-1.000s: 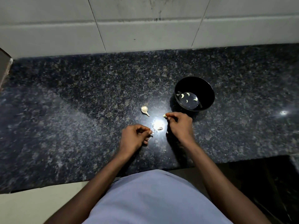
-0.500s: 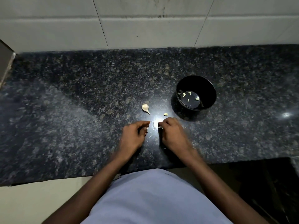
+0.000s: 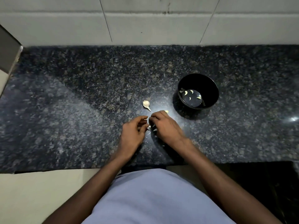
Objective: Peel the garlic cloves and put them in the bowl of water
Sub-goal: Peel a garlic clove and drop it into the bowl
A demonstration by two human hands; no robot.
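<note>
Peeled pale garlic cloves float in the round black water bowl, right of desk centre. Left hand and right hand, fingers curled, pinch one clove near the front edge; a papery garlic remnant awaits.

Black bowl, peeled cloves in water; garlic piece left.

On a dark speckled counter, the left hand and right hand meet with fingers curled around small pale garlic bits. A garlic piece with a stem lies at their 12 o'clock. A black bowl at 2 o'clock holds peeled cloves in water.
</note>
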